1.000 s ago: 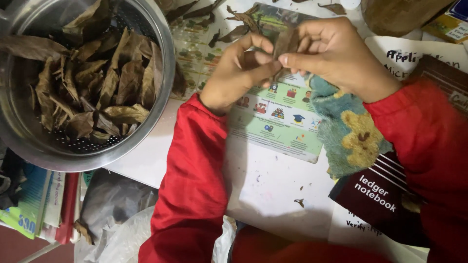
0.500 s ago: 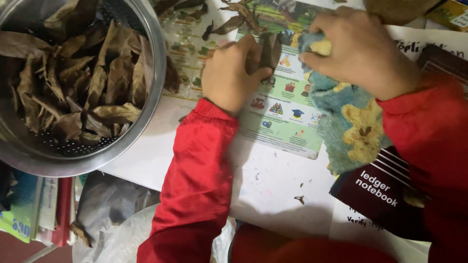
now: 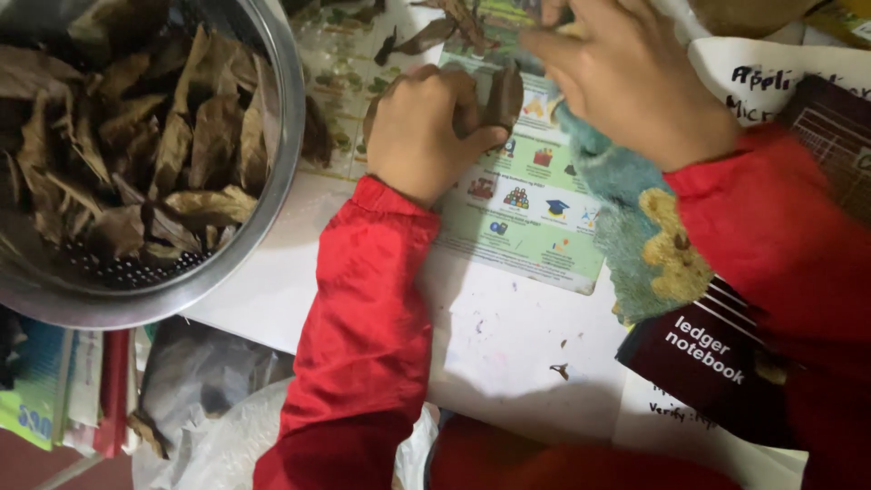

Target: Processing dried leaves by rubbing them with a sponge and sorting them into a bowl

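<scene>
Two hands (image 3: 526, 100), one dried leaf (image 3: 504, 95) pinched, one steel colander (image 3: 281, 136) beside.

Steel colander (image 3: 286, 136) of dried leaves (image 3: 136, 154), green picture chart (image 3: 535, 227), teal cloth (image 3: 635, 227), dark notebook (image 3: 717, 363)

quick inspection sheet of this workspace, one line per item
surface: white table top with small stains and leaf crumbs
job's things: dried brown leaf pinched in the left hand; perforated metal bowl full of dried leaves at the left; loose leaves lie on the picture chart
clutter: teal and yellow cloth on the chart; dark notebook at the right; stacked books and a plastic bag below the table edge
grippers: left hand closed on the leaf; right hand reaches over the chart's top, whether it holds anything cannot be told
cables: nothing seen
surroundings: red floor strip at lower left
</scene>
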